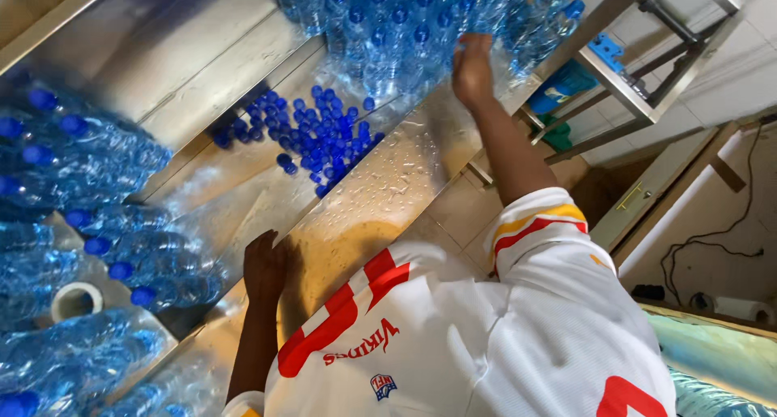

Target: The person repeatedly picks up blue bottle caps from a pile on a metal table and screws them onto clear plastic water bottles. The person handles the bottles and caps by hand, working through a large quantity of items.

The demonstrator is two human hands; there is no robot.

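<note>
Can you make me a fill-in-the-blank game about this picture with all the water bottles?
1. The loose caps heaped on the metal table are ___ in colour.
2. The right hand touches the wrapped water bottles, while the left hand rests on the wet ___.
3. The roll of tape lying among the bottles is ___.

Missing words: blue; table; white.

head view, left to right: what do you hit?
Bottles lying on their sides → tape roll → left hand → loose blue caps → right hand on the bottle pile → metal frame.
</note>
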